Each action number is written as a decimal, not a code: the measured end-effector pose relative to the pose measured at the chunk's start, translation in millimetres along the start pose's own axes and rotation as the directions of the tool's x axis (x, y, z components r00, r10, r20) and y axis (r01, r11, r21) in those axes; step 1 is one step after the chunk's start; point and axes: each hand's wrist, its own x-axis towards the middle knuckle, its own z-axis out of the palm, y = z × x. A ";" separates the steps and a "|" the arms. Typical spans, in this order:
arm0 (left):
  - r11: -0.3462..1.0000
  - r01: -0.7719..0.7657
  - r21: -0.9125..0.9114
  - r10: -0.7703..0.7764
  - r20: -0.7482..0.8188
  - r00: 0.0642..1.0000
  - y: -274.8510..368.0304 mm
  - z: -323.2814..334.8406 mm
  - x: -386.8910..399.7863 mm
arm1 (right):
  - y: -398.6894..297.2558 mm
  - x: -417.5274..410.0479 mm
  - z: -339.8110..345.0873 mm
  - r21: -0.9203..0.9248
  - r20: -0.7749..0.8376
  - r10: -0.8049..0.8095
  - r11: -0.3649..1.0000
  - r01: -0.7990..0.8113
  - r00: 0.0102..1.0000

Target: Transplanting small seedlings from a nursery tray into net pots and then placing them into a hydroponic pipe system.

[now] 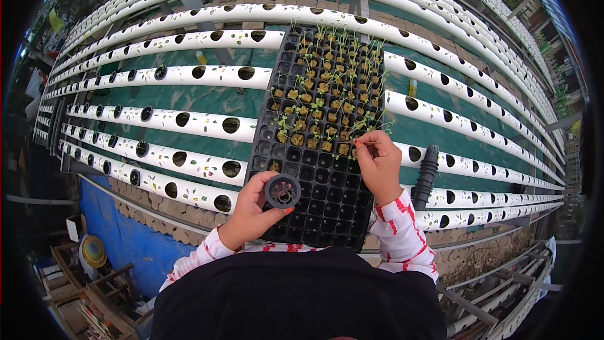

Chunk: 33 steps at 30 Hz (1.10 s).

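Note:
My left hand (257,208) holds a black plastic net cup (283,191) by its rim, above the lower left part of a black seedling tray (342,198). Seedlings in small growing plugs (312,142) fill many of the tray's upper cells, while most cells nearer me hold no plug. At the tray's right side my right hand (380,163) pinches a thin, stick-like thing between thumb and fingertips, close to the lowest row of plugs. Whether that thing is a stem or a tool I cannot tell.
White hydroponic pipes (212,120) with round holes run across, several holding net cups. A stack of black net cups (426,177) stands on the pipes to the right. A metal post (191,2) rises at the upper left. Blue sheeting (137,241) lies at the lower left.

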 end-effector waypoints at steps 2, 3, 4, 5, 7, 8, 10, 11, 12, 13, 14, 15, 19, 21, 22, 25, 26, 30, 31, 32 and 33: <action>1.000 -0.003 -0.010 0.002 -0.009 1.000 -0.4 -0.5 -1.6 | -5.9 4.5 -1.5 -0.083 0.053 -0.018 0.996 0.023 0.998; 1.000 -0.005 -0.013 0.005 -0.007 1.000 -1.3 -0.8 -1.5 | -3.8 6.0 1.0 -0.086 0.052 -0.020 0.996 0.024 0.998; 1.000 -0.001 -0.015 0.001 -0.007 1.000 -2.3 -1.0 -1.8 | 1.3 7.2 4.3 -0.140 0.078 -0.081 0.986 0.091 0.994; 1.000 0.002 -0.017 -0.002 -0.008 1.000 -3.3 -1.4 -1.8 | 5.0 7.6 7.3 -0.192 0.107 -0.139 0.969 0.158 0.984; 1.000 -0.002 -0.003 0.002 -0.002 1.000 -4.3 -3.1 -2.5 | 9.6 9.0 12.0 -0.208 0.130 -0.090 0.971 0.116 0.987; 1.000 -0.003 0.011 0.003 0.009 1.000 -4.3 -3.8 -2.9 | 15.5 10.8 14.0 -0.188 0.146 -0.087 0.976 0.114 0.985; 1.000 -0.005 0.003 0.005 0.001 1.000 -2.8 -4.8 -4.3 | 19.7 12.4 14.9 -0.167 0.164 -0.084 0.980 0.112 0.983; 1.000 -0.005 -0.004 0.005 -0.003 1.000 -2.2 -5.2 -5.0 | 20.1 12.7 14.3 -0.070 0.175 0.020 0.998 -0.008 0.984; 1.000 -0.006 -0.005 0.006 -0.003 1.000 -2.6 -6.1 -5.3 | 20.7 13.2 13.7 0.025 0.196 0.123 0.991 -0.131 0.973; 1.000 -0.010 0.001 0.010 -0.012 1.000 -3.0 -7.1 -5.9 | 20.8 13.0 12.6 0.023 0.195 0.123 0.991 -0.130 0.973; 1.000 -0.014 0.007 0.014 -0.019 1.000 -3.4 -8.2 -6.0 | 20.3 12.2 11.0 0.053 0.193 0.110 0.991 -0.122 0.975; 1.000 -0.015 0.006 0.015 -0.021 1.000 -3.1 -9.0 -6.7 | 19.3 11.4 10.1 0.086 0.193 0.095 0.990 -0.113 0.977; 1.000 -0.027 0.009 0.027 -0.030 0.999 -3.9 -10.9 -7.5 | 12.4 11.4 6.8 0.035 0.182 0.087 0.995 -0.095 0.979; 0.999 -0.036 0.017 0.036 -0.032 0.999 -4.1 -11.0 -7.1 | 6.5 15.9 3.5 0.067 0.028 -0.029 0.997 0.027 0.999; 0.999 -0.047 0.025 0.048 -0.031 0.998 -4.0 -11.3 -7.7 | -3.5 19.9 -3.7 0.046 0.029 -0.033 0.998 0.032 0.999; 0.998 -0.067 0.011 0.068 -0.027 0.997 -0.5 -11.4 -9.3 | -18.6 40.0 -24.9 -0.022 0.131 -0.216 0.975 0.220 0.968; 0.997 -0.075 -0.009 0.075 -0.026 0.997 0.8 -11.4 -10.1 | -18.0 43.8 -26.5 -0.042 0.172 -0.147 0.987 0.156 0.974; 0.997 -0.077 -0.007 0.077 -0.021 0.997 1.6 -13.6 -12.9 | -23.9 50.1 -15.4 -0.357 0.330 -0.042 0.919 0.166 0.943; 0.997 -0.083 -0.002 0.083 -0.029 0.996 0.7 -14.5 -14.0 | -19.7 49.8 -10.6 -0.411 0.397 -0.060 0.881 0.235 0.916; 0.996 -0.090 0.004 0.090 -0.037 0.995 0.0 -15.5 -14.8 | -16.1 49.9 -6.2 -0.457 0.463 -0.070 0.835 0.306 0.884; 0.996 -0.092 0.003 0.092 -0.040 0.995 -0.2 -16.5 -15.7 | -15.0 50.0 -3.2 -0.457 0.465 -0.073 0.834 0.310 0.882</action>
